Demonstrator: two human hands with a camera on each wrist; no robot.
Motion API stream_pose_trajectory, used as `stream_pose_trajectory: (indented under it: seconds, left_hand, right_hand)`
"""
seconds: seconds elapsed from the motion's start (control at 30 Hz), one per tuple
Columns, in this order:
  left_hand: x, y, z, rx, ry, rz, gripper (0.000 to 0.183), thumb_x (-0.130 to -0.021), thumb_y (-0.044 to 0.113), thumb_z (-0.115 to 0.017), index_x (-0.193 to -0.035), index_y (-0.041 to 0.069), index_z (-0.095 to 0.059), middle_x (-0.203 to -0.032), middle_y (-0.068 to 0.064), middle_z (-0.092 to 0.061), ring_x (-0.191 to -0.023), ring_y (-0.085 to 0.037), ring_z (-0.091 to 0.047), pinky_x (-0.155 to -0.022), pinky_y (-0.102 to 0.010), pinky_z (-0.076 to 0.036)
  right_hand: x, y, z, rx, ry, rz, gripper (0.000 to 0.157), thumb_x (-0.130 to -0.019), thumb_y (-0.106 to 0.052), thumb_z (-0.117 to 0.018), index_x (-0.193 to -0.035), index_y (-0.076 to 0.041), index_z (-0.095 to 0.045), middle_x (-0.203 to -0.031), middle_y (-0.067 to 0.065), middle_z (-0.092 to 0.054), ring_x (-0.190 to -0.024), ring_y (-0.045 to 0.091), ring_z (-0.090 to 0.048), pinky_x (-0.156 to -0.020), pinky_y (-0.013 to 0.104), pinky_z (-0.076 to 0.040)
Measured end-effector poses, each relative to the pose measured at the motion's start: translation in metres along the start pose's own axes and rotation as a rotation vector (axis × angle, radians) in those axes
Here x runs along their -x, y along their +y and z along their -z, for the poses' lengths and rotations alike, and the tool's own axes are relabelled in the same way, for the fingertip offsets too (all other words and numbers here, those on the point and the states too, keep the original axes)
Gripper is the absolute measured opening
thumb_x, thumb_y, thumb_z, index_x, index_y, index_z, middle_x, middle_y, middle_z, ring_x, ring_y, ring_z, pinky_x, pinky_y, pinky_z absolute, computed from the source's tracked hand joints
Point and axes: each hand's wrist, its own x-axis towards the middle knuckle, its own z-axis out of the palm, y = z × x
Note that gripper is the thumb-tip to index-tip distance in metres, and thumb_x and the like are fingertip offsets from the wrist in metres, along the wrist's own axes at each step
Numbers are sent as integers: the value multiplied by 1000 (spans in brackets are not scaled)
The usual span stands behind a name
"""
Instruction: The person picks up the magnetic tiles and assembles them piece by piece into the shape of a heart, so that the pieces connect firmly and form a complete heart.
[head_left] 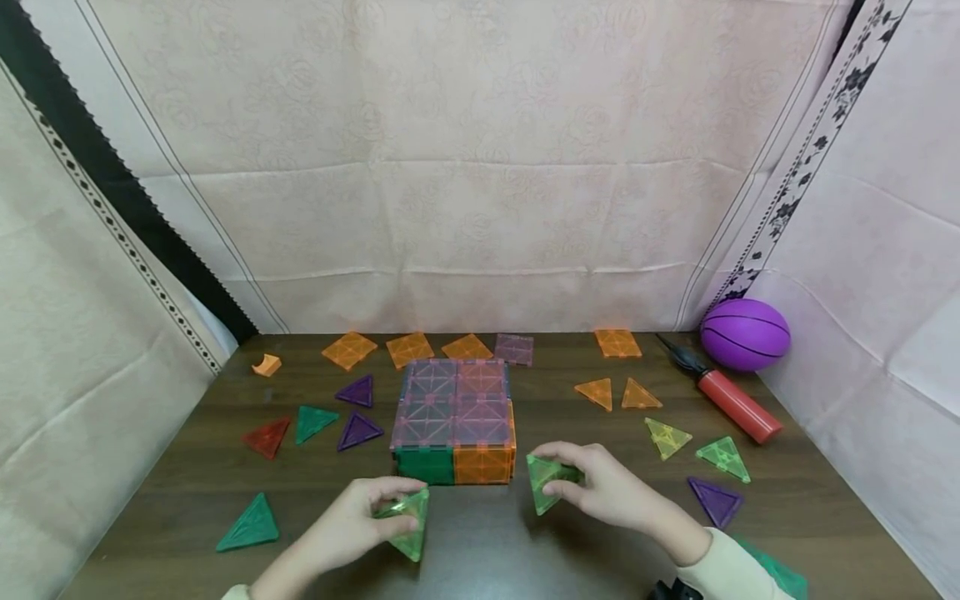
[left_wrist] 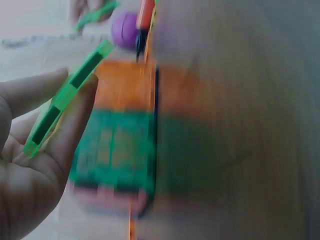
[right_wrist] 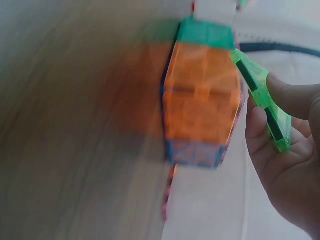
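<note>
My left hand (head_left: pixel 352 523) pinches a light green translucent triangular magnetic tile (head_left: pixel 414 533) by its edges, held up in front of the box's left part. In the left wrist view that tile (left_wrist: pixel 64 100) lies between thumb and fingers. On the other side, my right hand (head_left: pixel 603 487) grips a similar green triangular tile (head_left: pixel 538 486) near the box's front right corner. Its edge, with dark magnets, shows in the right wrist view. Between the hands, slightly farther back, stands a box of magnetic tiles (head_left: pixel 453 421), with a purple-pink top and a green and orange front. Neither held tile visibly touches it.
Several orange square tiles (head_left: pixel 410 349) and a purple one (head_left: pixel 514 349) lie at the back. Loose triangles, such as a red one (head_left: pixel 267 437) and a teal one (head_left: pixel 251 525), flank the box. A red hand pump (head_left: pixel 738 406) and a purple ball (head_left: pixel 746 335) are at right.
</note>
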Motion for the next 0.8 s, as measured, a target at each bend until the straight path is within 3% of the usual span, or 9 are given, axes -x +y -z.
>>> stream_pose_trajectory:
  seconds: [0.07, 0.17, 0.33, 0.37, 0.5, 0.6, 0.7, 0.8]
  left_hand:
    - [-6, 4, -12, 0, -11, -42, 40, -90, 19, -68, -122, -5, -60, -118, -18, -64, -106, -24, -62, -86, -29, -52]
    - [-16, 8, -28, 33, -25, -66, 33, -92, 20, -66, -115, -3, -60, -113, -17, -64, -103, -15, -61, -85, -25, -50]
    - [-28, 12, -48, 105, -59, -60, 28, -92, 17, -65, -110, -2, -56, -110, -16, -60, -96, -7, -61, -78, -25, -52]
    - [-29, 12, -51, 117, -64, -60, 27, -92, 16, -65, -110, -2, -56, -110, -15, -60, -96, -7, -60, -78, -25, -52]
    - [-34, 12, -58, 180, -87, -70, 25, -92, 13, -65, -108, -3, -55, -92, -7, -61, -69, 1, -51, -61, -18, -45]
    - [-37, 12, -62, 229, -96, -82, 24, -91, 9, -65, -108, -5, -54, -82, -7, -59, -58, 0, -43, -53, -17, -36]
    - [-39, 12, -66, 225, -76, -80, 24, -91, 8, -65, -107, -5, -53, -81, -7, -58, -62, -1, -47, -56, -17, -39]
    - [-40, 13, -68, 196, -51, -64, 24, -90, 9, -66, -106, -4, -53, -78, 0, -49, -59, -1, -41, -55, -17, -37]
  right_hand:
    - [-3, -6, -7, -19, -12, 31, 38, -92, -20, -65, -126, -5, -59, -97, -2, -69, -79, 2, -59, -69, 24, -51]
    - [-7, -14, -16, -23, -27, 75, 38, -94, -20, -63, -127, -3, -59, -103, 1, -70, -84, 3, -62, -73, 24, -52]
    - [-12, -19, -28, -2, -59, 127, 37, -95, -17, -62, -129, -1, -59, -119, 7, -67, -103, 9, -63, -81, 26, -53]
    - [-12, -19, -30, -3, -66, 135, 37, -95, -16, -62, -129, -1, -59, -121, 8, -67, -100, 7, -63, -80, 25, -53]
    - [-13, -16, -37, -3, -81, 162, 36, -94, -13, -63, -128, -2, -59, -119, 8, -67, -89, 1, -61, -76, 21, -52]
    - [-14, -14, -42, -8, -89, 170, 36, -92, -10, -64, -128, -4, -59, -117, 6, -68, -93, 1, -62, -76, 20, -53]
    - [-15, -13, -45, -7, -99, 156, 37, -92, -9, -65, -128, -6, -59, -116, 5, -68, -94, 1, -63, -76, 20, -53]
    - [-14, -13, -46, 10, -102, 148, 36, -92, -10, -64, -128, -6, -59, -115, 5, -68, -92, 0, -62, -74, 19, -52]
